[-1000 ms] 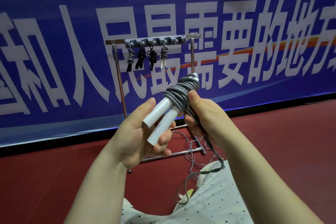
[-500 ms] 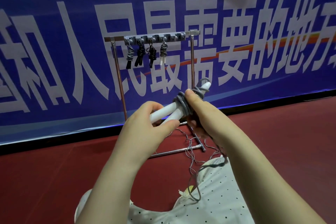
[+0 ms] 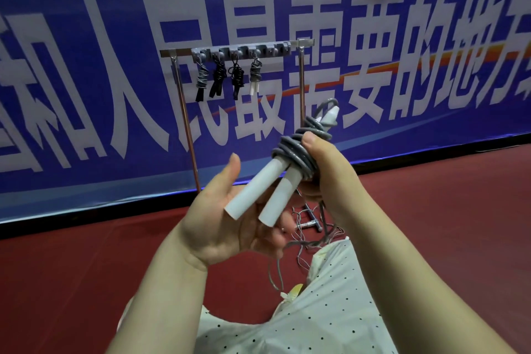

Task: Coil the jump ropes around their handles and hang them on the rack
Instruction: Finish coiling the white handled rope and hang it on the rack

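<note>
Opening since earlier, left hand; handles seemingly freed.

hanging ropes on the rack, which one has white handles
The rightmost hanging rope, fourth from the left on the rack: grey cord with white handle ends below. The other three end in black handles.

Blue banner with large white characters, dark red floor

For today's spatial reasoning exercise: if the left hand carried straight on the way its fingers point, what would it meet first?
Probably the two white handles lying across its fingers. The left hand is open, palm up, pointing right towards the right hand; depth is unclear.
</note>
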### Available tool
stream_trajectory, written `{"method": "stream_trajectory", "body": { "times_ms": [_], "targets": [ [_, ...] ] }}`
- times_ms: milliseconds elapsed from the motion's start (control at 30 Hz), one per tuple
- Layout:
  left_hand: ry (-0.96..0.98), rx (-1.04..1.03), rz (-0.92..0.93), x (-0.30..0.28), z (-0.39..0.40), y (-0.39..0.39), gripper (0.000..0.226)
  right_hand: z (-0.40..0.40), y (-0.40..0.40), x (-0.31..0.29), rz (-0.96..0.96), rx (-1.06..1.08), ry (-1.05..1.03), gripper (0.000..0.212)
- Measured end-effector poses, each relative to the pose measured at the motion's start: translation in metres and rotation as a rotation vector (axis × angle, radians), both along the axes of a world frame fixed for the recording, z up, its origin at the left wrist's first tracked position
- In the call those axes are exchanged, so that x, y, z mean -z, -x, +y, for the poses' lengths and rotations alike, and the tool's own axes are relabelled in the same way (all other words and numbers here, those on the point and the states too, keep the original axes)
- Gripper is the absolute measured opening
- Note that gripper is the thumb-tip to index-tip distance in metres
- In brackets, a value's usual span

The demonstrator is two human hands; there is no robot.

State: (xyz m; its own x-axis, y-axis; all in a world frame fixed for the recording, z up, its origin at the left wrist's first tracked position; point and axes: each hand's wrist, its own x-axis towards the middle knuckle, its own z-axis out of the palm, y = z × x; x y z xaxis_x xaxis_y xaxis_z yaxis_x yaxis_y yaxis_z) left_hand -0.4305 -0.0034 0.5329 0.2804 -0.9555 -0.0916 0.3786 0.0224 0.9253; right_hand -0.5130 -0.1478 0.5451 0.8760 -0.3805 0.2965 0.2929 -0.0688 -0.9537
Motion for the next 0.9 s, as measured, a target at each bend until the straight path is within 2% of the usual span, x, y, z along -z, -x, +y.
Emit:
{"method": "stream_trajectory", "body": {
  "times_ms": [100, 167, 333, 400, 467, 533, 567, 633, 667, 767, 833, 900],
  "targets": [
    [0.007, -0.002, 0.012, 0.002, -0.003, 0.0, 0.07, -0.001, -0.001, 0.002, 0.027, -0.028, 0.019, 0.035],
    [-0.041, -0.074, -0.068, 0.0, -0.002, 0.002, 0.063, -0.007, -0.012, 0.006, 0.089, -0.029, 0.095, 0.043],
    [-0.107, -0.274, -0.27, -0.001, -0.003, 0.007, 0.06, -0.012, -0.006, 0.012, 0.218, -0.042, 0.124, 0.068],
    [-0.149, -0.355, -0.372, 0.0, -0.006, 0.009, 0.057, -0.015, 0.001, 0.024, 0.223, -0.023, 0.253, 0.077],
    [-0.222, -0.452, -0.482, -0.001, -0.008, 0.011, 0.048, -0.04, -0.001, 0.042, 0.183, 0.05, 0.41, 0.072],
    [-0.3, -0.55, -0.635, 0.0, -0.01, 0.009, 0.045, -0.049, -0.02, 0.049, 0.173, 0.033, 0.344, 0.054],
    [-0.334, -0.604, -0.74, 0.0, -0.01, 0.007, 0.043, -0.042, -0.019, 0.048, 0.203, 0.029, 0.376, 0.05],
    [-0.359, -0.698, -0.904, 0.0, -0.011, 0.006, 0.031, -0.031, -0.02, 0.041, 0.313, 0.021, 0.273, 0.053],
    [-0.358, -0.725, -0.938, 0.0, -0.012, 0.007, 0.025, -0.028, -0.021, 0.038, 0.35, 0.02, 0.151, 0.056],
    [-0.352, -0.756, -1.003, 0.0, -0.012, 0.012, 0.018, -0.024, -0.021, 0.036, 0.293, -0.013, 0.166, 0.061],
    [-0.322, -0.775, -1.042, 0.002, -0.011, 0.012, 0.015, -0.021, -0.025, 0.029, 0.233, -0.03, 0.088, 0.053],
    [-0.289, -0.793, -1.075, 0.003, -0.01, 0.011, 0.015, -0.021, -0.026, 0.028, 0.259, -0.032, 0.043, 0.058]
  ]
}}
